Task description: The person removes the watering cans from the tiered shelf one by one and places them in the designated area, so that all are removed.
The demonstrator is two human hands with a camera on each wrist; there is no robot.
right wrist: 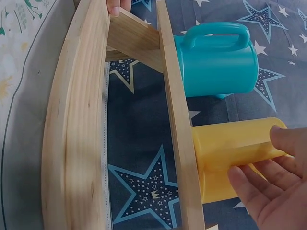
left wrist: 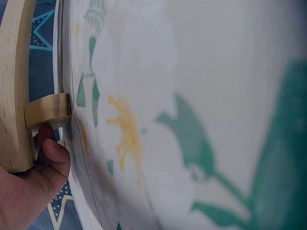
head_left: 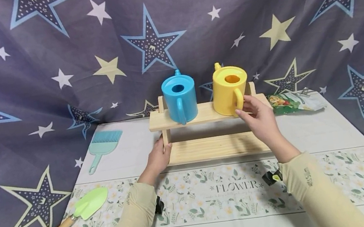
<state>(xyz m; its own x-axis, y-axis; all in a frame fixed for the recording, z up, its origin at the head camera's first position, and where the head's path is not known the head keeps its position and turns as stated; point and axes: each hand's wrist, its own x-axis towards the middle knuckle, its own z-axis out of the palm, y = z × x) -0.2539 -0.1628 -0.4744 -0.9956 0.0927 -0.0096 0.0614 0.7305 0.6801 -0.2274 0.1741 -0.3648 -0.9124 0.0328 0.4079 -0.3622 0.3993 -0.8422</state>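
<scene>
A two-tier wooden shelf stands at the back of the table. On its upper board, a blue watering can is at the left and a yellow watering can at the right, both upright with handles toward me. My left hand grips the shelf's left side support; in the left wrist view its fingers curl beside the wood. At the yellow can's handle, my right hand has thumb and fingers on either side, holding it. The right wrist view shows this hand against the yellow can.
A teal brush with dustpan lies left of the shelf. Nearer me is a green trowel with a wooden handle, at the table's left edge. Right of the shelf lies a printed bag. A starry curtain hangs behind.
</scene>
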